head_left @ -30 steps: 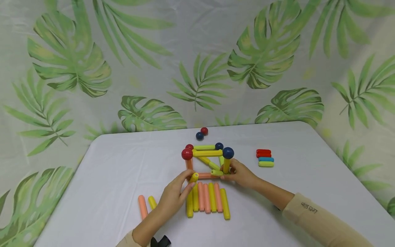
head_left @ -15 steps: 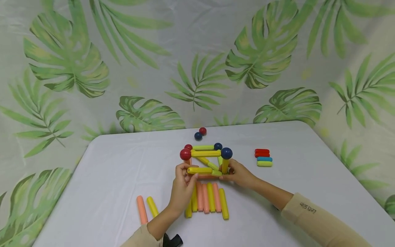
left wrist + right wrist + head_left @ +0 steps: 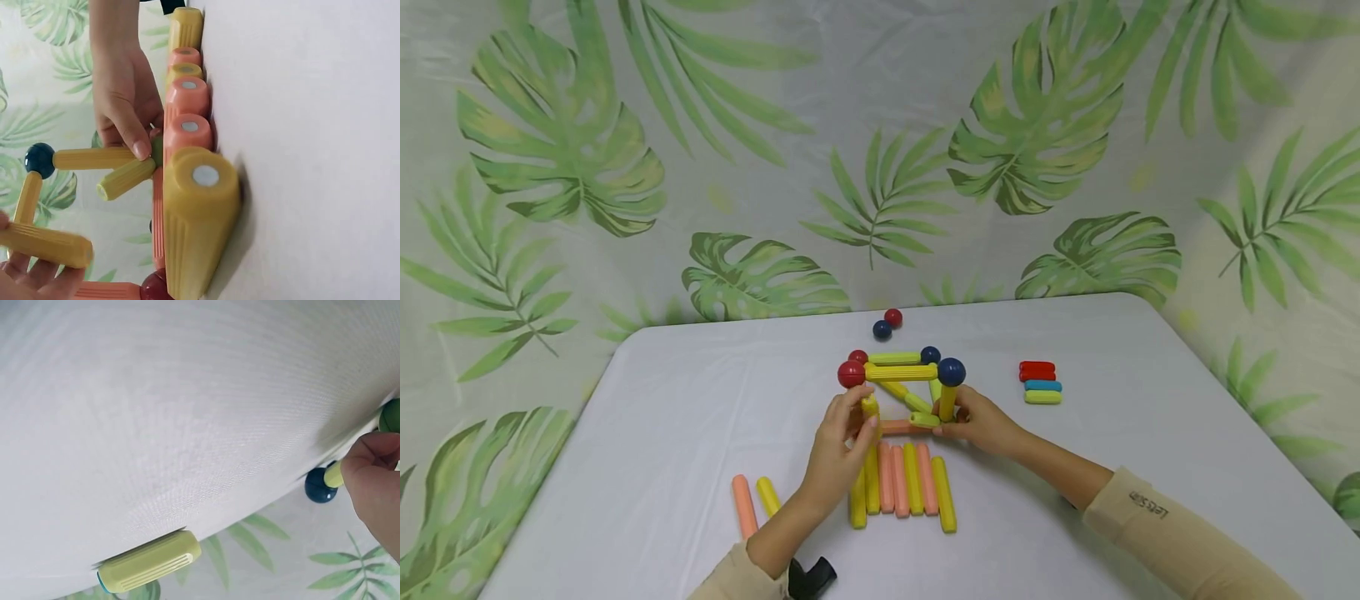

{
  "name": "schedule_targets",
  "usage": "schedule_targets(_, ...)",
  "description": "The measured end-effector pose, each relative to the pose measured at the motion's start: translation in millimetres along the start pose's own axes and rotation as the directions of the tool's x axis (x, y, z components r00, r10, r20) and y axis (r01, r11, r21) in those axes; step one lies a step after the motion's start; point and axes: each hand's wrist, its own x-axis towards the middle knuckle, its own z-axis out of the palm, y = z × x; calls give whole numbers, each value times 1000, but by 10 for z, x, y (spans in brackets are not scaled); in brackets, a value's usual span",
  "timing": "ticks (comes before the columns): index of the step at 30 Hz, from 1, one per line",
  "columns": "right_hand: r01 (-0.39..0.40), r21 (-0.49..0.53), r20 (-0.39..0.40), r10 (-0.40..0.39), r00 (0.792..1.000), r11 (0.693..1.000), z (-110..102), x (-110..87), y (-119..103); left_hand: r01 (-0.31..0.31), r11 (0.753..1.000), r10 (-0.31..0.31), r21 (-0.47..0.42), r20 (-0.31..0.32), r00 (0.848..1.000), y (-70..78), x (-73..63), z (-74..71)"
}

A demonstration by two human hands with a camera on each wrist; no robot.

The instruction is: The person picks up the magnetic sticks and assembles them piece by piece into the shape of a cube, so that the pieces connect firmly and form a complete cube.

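A box-like frame of magnetic rods and balls stands mid-table, with a red ball (image 3: 852, 374), a blue ball (image 3: 951, 372) and a yellow top rod (image 3: 901, 372) at its near side. My left hand (image 3: 837, 446) holds a loose yellow magnetic rod (image 3: 47, 245) between thumb and fingers, near the frame's left side. At the lower right corner my right hand (image 3: 983, 422) pinches the green ball (image 3: 157, 147); its thumb lies by a short lime rod (image 3: 127, 179) that points outward. The right hand's fingers mostly hide that ball in the head view.
A row of yellow and pink rods (image 3: 901, 482) lies in front of the frame. A pink rod (image 3: 745, 507) and a yellow rod (image 3: 769, 497) lie to the left. Short red, blue and lime rods (image 3: 1042, 397) sit at right; two balls (image 3: 882, 330) rest behind.
The left hand brought its yellow rod level and end to end with the short lime rod, then turned it steeply and drew slightly left, apart from it. The right hand stayed at the corner.
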Motion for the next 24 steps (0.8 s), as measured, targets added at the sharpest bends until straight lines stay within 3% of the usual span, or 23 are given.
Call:
schedule_targets(3, -12, -1, -5, 12, 1000, 1000, 7, 2, 7, -79, 980, 63, 181, 88, 994, -8, 15, 15)
schedule_targets(7, -15, 4, -9, 15, 1000, 1000, 12, -1, 3, -162, 913, 94, 375, 193, 977, -10, 61, 11)
schedule_targets(9, -13, 4, -9, 13, 1000, 1000, 13, -4, 2, -211, 858, 110, 468, 234, 966, -2, 98, 0)
schedule_targets(13, 1, 5, -5, -1, 1000, 1000, 12, -8, 13, -324, 726, 158, 607, 311, 937, 21, 176, -19)
schedule_targets(18, 29, 12, -3, -29, 1000, 1000, 9, -8, 17, -406, 597, 163, 692, 391, 906, 32, 237, 6)
schedule_targets(21, 49, 19, 2, -49, 999, 999, 6, -11, 8, -426, 571, 171, 702, 406, 898, 45, 265, 21)
schedule_targets(24, 54, 16, 5, -54, 999, 998, 3, -15, -2, -434, 596, 216, 675, 386, 897, 50, 287, 2)
